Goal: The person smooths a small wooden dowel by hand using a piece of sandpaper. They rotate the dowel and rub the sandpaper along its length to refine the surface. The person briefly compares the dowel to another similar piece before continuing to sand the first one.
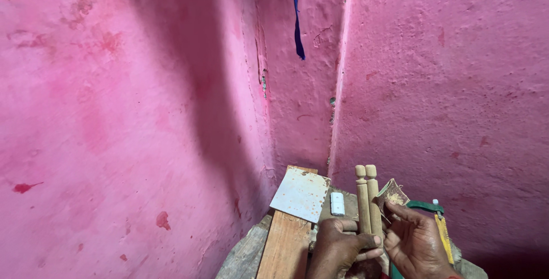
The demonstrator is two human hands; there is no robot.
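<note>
wooden plank [284, 244] and a pale metal sheet [301, 194] lie leftmost, against the pink wall [131, 113]. left hand [340, 246] is wrapped shut around two turned pegs [368, 199], held side by side, upright, knobbed ends up and long axes vertical. right hand [416, 242], fingers loosely curled, presses worn sandpaper [392, 194] to them. the pegs look shaped already; i judge the smoothing midway.

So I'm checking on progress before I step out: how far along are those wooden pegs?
Both turned wooden pegs already have rounded knobs and smooth-looking shafts. In hand: the left hand grips the pair upright, while the right hand holds a scrap of sandpaper beside them. How much sanding remains can't be told; their lower ends are hidden.
</note>
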